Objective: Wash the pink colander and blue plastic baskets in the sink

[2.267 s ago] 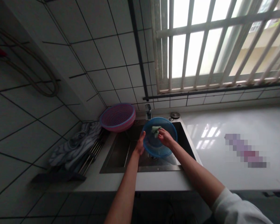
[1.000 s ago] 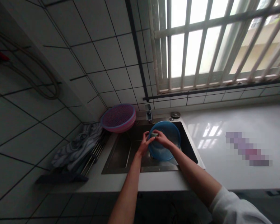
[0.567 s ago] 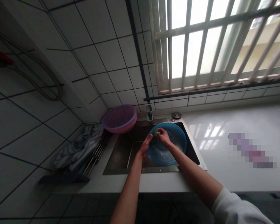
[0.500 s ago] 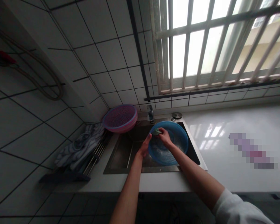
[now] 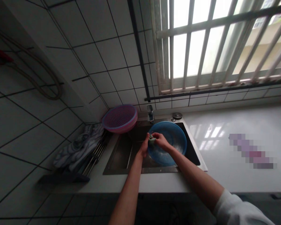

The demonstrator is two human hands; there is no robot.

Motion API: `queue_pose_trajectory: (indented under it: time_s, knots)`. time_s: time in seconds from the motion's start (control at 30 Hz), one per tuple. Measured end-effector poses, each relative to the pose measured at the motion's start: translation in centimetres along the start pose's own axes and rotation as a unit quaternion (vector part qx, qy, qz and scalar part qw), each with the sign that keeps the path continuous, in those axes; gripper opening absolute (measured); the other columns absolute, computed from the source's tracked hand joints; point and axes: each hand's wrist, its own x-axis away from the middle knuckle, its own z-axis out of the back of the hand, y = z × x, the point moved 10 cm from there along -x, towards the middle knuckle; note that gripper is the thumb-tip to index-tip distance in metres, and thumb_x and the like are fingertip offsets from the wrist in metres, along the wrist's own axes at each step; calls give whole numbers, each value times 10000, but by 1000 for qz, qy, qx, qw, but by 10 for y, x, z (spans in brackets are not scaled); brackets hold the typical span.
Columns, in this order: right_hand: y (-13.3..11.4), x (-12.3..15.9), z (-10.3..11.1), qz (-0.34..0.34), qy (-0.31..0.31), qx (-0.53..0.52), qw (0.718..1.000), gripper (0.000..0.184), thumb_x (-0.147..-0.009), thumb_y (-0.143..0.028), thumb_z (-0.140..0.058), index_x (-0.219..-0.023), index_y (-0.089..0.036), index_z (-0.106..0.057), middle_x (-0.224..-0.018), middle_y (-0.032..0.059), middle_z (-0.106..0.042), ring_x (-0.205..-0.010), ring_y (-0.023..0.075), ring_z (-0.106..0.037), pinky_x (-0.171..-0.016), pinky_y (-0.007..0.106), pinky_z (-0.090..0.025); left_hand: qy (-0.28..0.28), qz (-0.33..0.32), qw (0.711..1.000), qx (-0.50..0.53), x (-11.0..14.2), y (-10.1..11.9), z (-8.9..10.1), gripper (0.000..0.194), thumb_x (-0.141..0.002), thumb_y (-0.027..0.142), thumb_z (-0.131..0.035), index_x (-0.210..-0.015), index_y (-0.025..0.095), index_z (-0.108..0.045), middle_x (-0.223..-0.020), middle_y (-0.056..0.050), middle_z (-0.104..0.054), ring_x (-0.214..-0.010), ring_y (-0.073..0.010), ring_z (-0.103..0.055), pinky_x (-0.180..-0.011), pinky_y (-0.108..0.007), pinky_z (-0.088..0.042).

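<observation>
A small pale-green object (image 5: 151, 140) is pinched between my two hands over the left side of a blue colander (image 5: 180, 149). It is too small to tell its kind. My left hand (image 5: 144, 147) has its fingers and thumb against its left side. The fingers of my right hand (image 5: 161, 141) grip it from the right. The colander rests in the right part of a steel sink (image 5: 117, 156), and its bottom looks bare where it shows.
A pink colander (image 5: 120, 120) sits at the sink's back left corner. Behind the sink stand a faucet (image 5: 150, 113) and a round metal drain cover (image 5: 177, 116). A striped cloth (image 5: 78, 147) lies on a rack at left. A blurred-out item (image 5: 250, 151) lies on the counter (image 5: 215, 178).
Both hands have shifted slightly left and down with the green object, and my left hand now meets it more closely. The camera view has moved a little.
</observation>
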Motion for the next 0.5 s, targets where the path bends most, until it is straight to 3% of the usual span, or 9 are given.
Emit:
queue_pose_trajectory:
  time_s: [0.1,0.17,0.23,0.3,0.4,0.43,0.5]
  knots:
    - [-8,-3,41,30,155,-42,987,367,-743,-441,-731,-995,-174,-722,-971,64,-726,-868,194,-630,-804,293,-478,-48,-4,999,22,6,2,-19,675,-932,698,-575,-1346,174,-675,-1172,-149,-780,-1139,-307,-730,-1014,-424,-560]
    - [-13,-4,52,42,182,-38,982,391,-754,-468,-739,-1007,-171,-728,-991,73,-732,-891,201,-635,-837,304,-480,-66,-5,998,24,7,2,-24,673,-945,686,-562,-1375,176,-659,-1202,-149,-773,-1154,-306,-724,-1031,-427,-550]
    - [-13,-5,42,40,125,-10,991,358,-747,-454,-757,-958,-166,-732,-952,61,-728,-866,192,-626,-825,298,-475,-54,-12,998,11,5,1,-18,667,-941,683,-573,-1336,157,-680,-1100,-149,-796,-1034,-288,-761,-946,-392,-584]
    - [-5,-2,12,13,-5,29,999,316,-733,-427,-775,-894,-159,-730,-860,34,-704,-786,169,-597,-759,280,-462,-19,-17,1000,-7,1,0,-3,666,-917,709,-592,-1221,133,-729,-877,-125,-798,-790,-246,-772,-763,-328,-603]
    - [17,16,-34,-57,-197,71,976,289,-715,-405,-793,-825,-151,-711,-719,-5,-636,-657,135,-533,-642,254,-417,24,-6,999,-27,-6,-4,17,700,-869,791,-573,-999,131,-769,-603,-67,-701,-485,-179,-659,-512,-256,-511]
    - [21,20,-42,-66,-222,76,970,284,-711,-398,-798,-814,-152,-702,-704,-10,-623,-639,129,-521,-623,249,-406,30,0,999,-30,-7,-6,21,708,-860,808,-565,-947,136,-769,-571,-60,-680,-451,-170,-634,-477,-249,-486]
    - [18,17,-42,-51,-199,65,977,281,-707,-388,-805,-822,-157,-692,-730,-7,-627,-651,128,-527,-619,243,-406,21,-2,999,-26,-8,-5,20,693,-864,798,-571,-942,140,-772,-599,-70,-699,-495,-185,-664,-496,-254,-504]
